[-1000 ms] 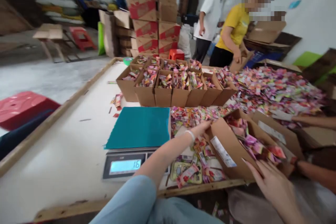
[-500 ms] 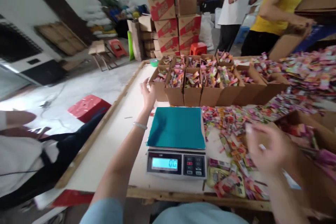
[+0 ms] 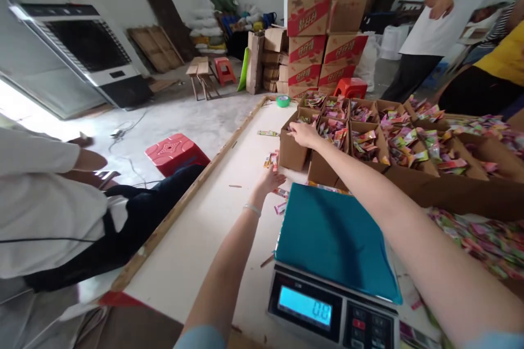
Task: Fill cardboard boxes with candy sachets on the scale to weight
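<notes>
Cardboard boxes [image 3: 434,188], seen from the head camera, stand in close rows from the centre to the right edge of the frame, filled with wrapped sweets. Their tops are open and upright, presumably so the contents stay in and can be reached, and packed side by side they likely brace one another.

At the centre of the frame, the right hand [image 3: 305,133] is at the corner box [image 3: 291,150], fingers bent over its top; whether they grip cardboard, sweets or nothing cannot be told. Just below, the left hand [image 3: 271,179] is low over the table [image 3: 200,240], partly open, with loose packets [image 3: 271,160] at its fingertips; any hold on them cannot be made out.

In the lower right, the scale [image 3: 331,234] sits on the near side, its display [image 3: 305,306] turned towards the person, probably for easy reading. Its plate carries only the right arm's shadow. Green tape [image 3: 283,101] lies by the far edge, seemingly out of the way.
</notes>
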{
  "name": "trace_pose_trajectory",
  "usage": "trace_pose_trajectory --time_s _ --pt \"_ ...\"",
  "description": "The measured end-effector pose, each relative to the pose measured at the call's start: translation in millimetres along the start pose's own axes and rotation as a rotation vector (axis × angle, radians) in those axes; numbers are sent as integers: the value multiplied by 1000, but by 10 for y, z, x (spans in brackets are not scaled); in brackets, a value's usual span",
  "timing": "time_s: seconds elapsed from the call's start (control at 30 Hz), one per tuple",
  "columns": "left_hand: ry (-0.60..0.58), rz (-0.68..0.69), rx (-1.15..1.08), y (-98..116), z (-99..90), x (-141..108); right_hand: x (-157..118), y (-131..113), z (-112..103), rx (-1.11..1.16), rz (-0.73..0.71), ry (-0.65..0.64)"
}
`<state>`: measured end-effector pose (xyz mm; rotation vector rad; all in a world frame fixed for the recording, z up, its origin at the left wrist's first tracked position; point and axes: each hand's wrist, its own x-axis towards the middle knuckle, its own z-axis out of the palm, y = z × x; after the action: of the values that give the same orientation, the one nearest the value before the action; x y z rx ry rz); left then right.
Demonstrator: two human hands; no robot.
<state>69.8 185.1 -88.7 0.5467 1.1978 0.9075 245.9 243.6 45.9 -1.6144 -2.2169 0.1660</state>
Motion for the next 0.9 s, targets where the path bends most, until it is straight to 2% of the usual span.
trace_pose_trajectory --time_s 0.13,0.23,0.33,0.43,0.53,0.6,0.67,0.73,0.8,0.83,0.9 --pt "-119 -7 -120 50 146 227 27 -58 -97 21 0 70" --pt "-212 104 -265 210 99 124 -64 -292 -183 23 -11 99" --pt "-225 181 -339 391 -126 -314 -406 -639 -365 34 -98 160" --pt "-281 154 -210 423 -300 -1064 -1106 -1013 -755 29 -278 324" --pt "-290 33 -60 154 -203 -1862 -1999 -1209 -1226 2 -392 356" --pt "-263 -24 7 -160 -28 -2247 -2523 -1164 -1431 2 -465 327" --pt "-246 -36 191 -458 140 -2460 -2893 -1015 -1480 19 -503 331" --pt "-214 -28 433 -616 238 -2537 -3104 -854 -1403 26 -500 341" --pt "-146 25 584 -567 263 -2549 -3211 -768 -1288 -4 -495 308" --pt "-100 112 623 -473 261 -2553 -3249 -760 -1248 -30 -505 290" --pt "-5 421 666 -210 259 -2597 -3334 -772 -1234 -62 -541 308"
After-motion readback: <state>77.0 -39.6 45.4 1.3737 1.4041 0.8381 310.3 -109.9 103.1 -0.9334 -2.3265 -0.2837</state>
